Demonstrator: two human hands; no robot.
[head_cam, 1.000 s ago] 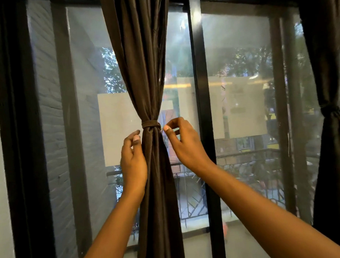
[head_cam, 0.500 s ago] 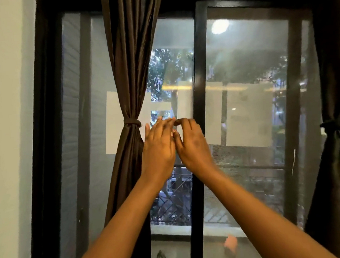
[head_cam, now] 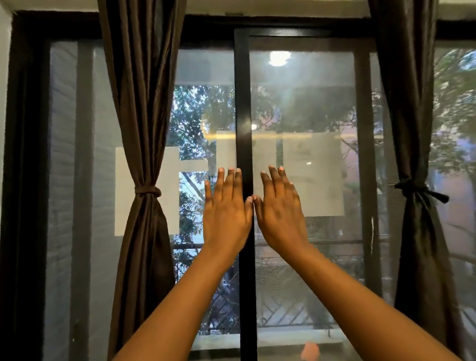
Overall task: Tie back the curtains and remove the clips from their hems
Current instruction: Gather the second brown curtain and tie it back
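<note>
A wide sliding window with a dark brown frame [head_cam: 25, 191] fills the view, its central upright bar [head_cam: 241, 111] running from top to bottom between two glass panes. Pale rectangular paper sheets [head_cam: 313, 173] are stuck on the glass at mid-height, and trees and a metal balcony railing [head_cam: 287, 310] show through it.

The left dark brown fabric curtain [head_cam: 141, 88] hangs from the top of the frame, gathered tightly at mid-height by a narrow brown tie band [head_cam: 147, 191] and flaring again below it. The right dark brown fabric curtain [head_cam: 405, 88] hangs at the far side, cinched at about the same height by a dark knotted tie [head_cam: 416, 189] with a loose end sticking out to the right. The hems of both curtains lie below the edge of the view, so no clips can be made out.

Two bare forearms rise from the bottom edge toward the middle of the window. The left hand [head_cam: 226, 214] and the right hand [head_cam: 281, 211] are held up flat, backs toward the camera, fingers straight and close together, holding nothing, with the thumbs almost touching in front of the central bar. Both hands sit between the two curtains: the left tie band lies near the left hand, to its left at about finger height, while the right tie is well apart from the right hand.
</note>
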